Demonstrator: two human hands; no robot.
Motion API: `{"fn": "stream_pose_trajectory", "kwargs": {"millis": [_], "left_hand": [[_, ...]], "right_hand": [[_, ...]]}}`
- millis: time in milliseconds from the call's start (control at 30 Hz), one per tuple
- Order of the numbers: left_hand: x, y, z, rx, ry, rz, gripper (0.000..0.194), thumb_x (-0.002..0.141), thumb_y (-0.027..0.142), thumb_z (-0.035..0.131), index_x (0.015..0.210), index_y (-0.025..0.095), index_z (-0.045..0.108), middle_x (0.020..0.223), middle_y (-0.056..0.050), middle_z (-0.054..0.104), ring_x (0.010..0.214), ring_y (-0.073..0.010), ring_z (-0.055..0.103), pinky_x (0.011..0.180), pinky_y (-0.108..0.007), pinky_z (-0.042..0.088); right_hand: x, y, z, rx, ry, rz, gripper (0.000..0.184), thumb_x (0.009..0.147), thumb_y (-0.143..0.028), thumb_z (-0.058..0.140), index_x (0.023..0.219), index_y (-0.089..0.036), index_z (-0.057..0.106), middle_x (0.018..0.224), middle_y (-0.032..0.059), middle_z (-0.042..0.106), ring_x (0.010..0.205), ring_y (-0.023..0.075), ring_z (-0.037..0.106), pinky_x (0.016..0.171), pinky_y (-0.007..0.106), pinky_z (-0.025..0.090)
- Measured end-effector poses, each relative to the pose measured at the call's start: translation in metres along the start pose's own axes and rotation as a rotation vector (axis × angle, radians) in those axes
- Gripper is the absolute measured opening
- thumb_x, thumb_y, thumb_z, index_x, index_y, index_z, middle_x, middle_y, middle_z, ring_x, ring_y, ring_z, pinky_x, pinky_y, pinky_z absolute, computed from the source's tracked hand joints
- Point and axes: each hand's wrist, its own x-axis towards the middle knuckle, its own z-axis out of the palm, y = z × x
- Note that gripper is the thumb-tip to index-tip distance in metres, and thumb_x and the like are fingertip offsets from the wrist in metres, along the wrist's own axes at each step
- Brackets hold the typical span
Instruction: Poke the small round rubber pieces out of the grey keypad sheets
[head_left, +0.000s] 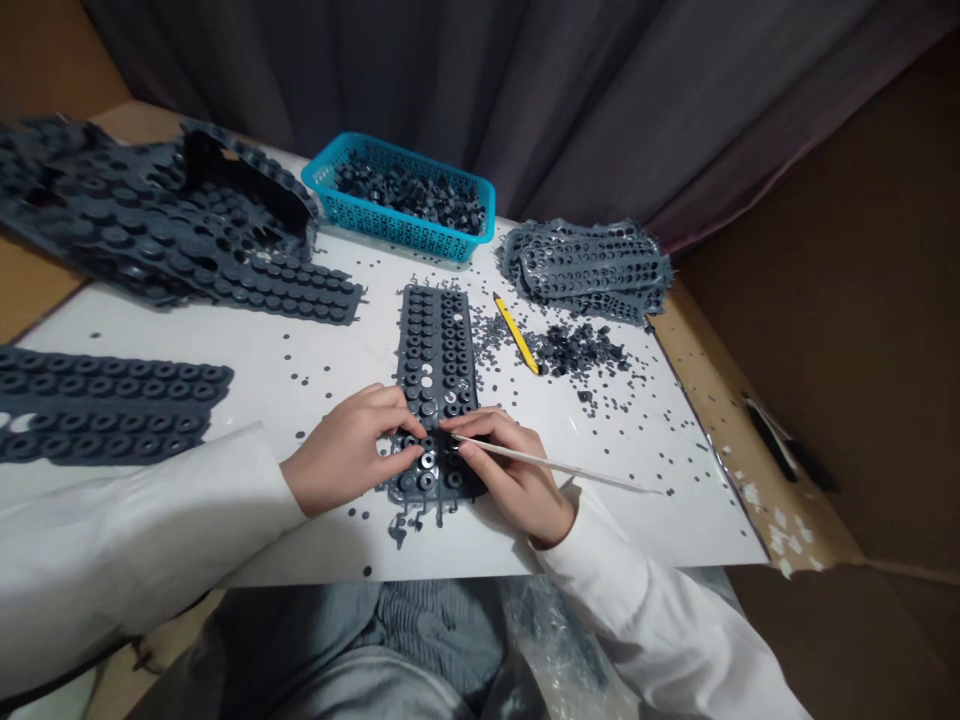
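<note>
A dark grey moulded rubber sheet with rows of raised round rings lies lengthwise in front of me on the white tabletop. My left hand rests at its left edge, thumb and forefinger curled in a pinch on the near rings. From the right, my right hand grips a thin white stick between thumb and fingers. The stick's tip is at the rings, close to my left fingertips, and its other end points right. Exactly what the left fingertips pinch is partly hidden.
A blue basket of small dark parts stands at the back. Stacked sheets lie back right, a large pile of sheets back left, another sheet at left. A yellow pen-like tool lies beside loose parts and scattered dark bits.
</note>
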Motion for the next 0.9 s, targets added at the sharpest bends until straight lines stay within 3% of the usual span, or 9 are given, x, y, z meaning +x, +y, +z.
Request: {"fn": "stream_pose_trajectory", "kwargs": {"millis": [267,500,700,900], "left_hand": [[-0.001,0.006,-0.004,0.084,0.045,-0.017,0.019,0.076,0.03,0.061,0.092,0.02,0.058,0.092,-0.004,0.057,0.091,-0.0225,0.05,0.081,-0.036,0.041],[-0.004,0.002,0.0,0.132,0.01,-0.045,0.022,0.078,0.035,0.061,0.095,0.021,0.057,0.099,-0.004,0.057,0.098,-0.0247,0.049,0.084,-0.038,0.038],[-0.004,0.002,0.001,0.118,0.014,-0.063,0.021,0.077,0.034,0.061,0.093,0.021,0.057,0.097,-0.004,0.056,0.097,-0.0252,0.049,0.083,-0.038,0.038],[-0.004,0.002,0.001,0.131,0.009,-0.077,0.022,0.076,0.033,0.061,0.093,0.02,0.056,0.098,-0.004,0.055,0.097,-0.0248,0.048,0.083,-0.038,0.038]], "right_hand": [[0.006,0.009,0.003,-0.164,0.017,-0.19,0.011,0.088,-0.022,0.06,0.093,-0.022,0.07,0.088,0.0067,0.07,0.083,0.0184,0.062,0.076,0.035,0.052],[0.008,0.016,0.003,-0.262,-0.027,-0.314,0.011,0.087,-0.019,0.062,0.096,-0.02,0.068,0.09,0.0071,0.072,0.087,0.0183,0.063,0.077,0.035,0.053],[0.018,0.021,-0.008,-0.512,-0.271,-0.552,0.013,0.09,-0.022,0.058,0.102,-0.02,0.064,0.122,0.0077,0.065,0.115,0.0222,0.057,0.09,0.041,0.05],[0.03,0.02,-0.01,-0.59,-0.357,-0.645,0.012,0.092,-0.018,0.053,0.099,-0.02,0.063,0.118,0.0084,0.067,0.111,0.02,0.059,0.088,0.039,0.051]]}}
